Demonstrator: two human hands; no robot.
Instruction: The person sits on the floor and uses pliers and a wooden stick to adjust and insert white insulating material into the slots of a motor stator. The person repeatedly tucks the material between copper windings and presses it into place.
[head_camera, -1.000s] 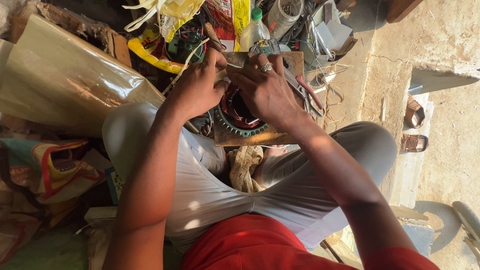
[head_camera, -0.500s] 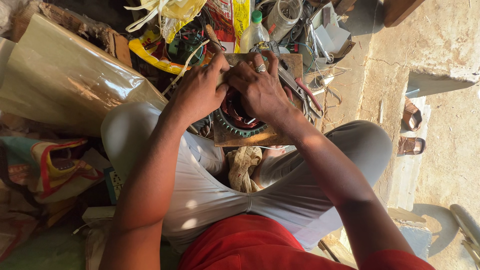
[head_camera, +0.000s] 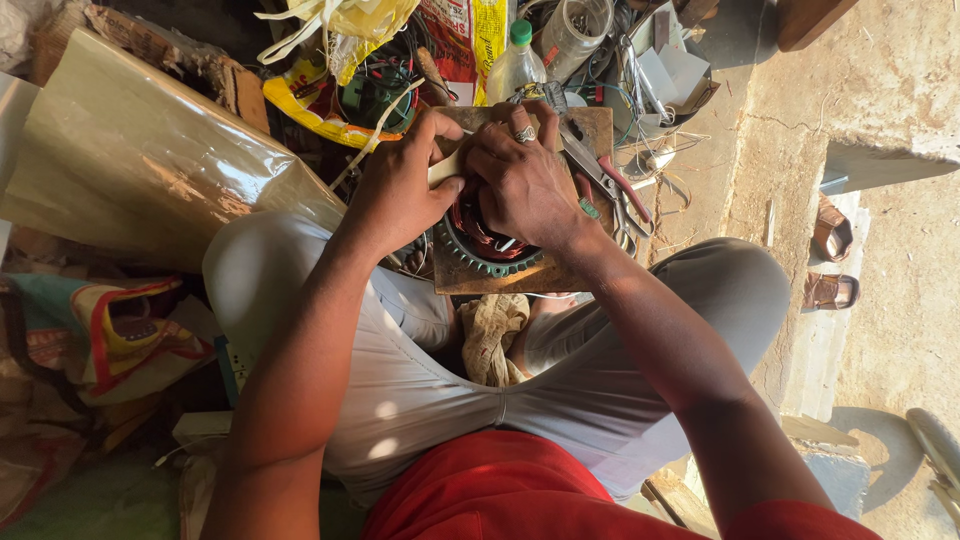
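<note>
Now | left hand fingers pinching pale strip | right hand fingers curled on stator (toothed ring)

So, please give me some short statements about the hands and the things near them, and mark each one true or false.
1. Both hands rest on a round toothed part with copper-coloured windings. True.
2. That part lies on a wooden board over the person's lap. True.
3. The right hand wears no ring. False: a ring sits on one finger.
4. The left hand holds the plastic bottle. False: the bottle stands apart, beyond the board.
5. Red-handled pliers lie right of the hands. True.
6. The person stands upright. False: the person sits with knees bent.
</note>
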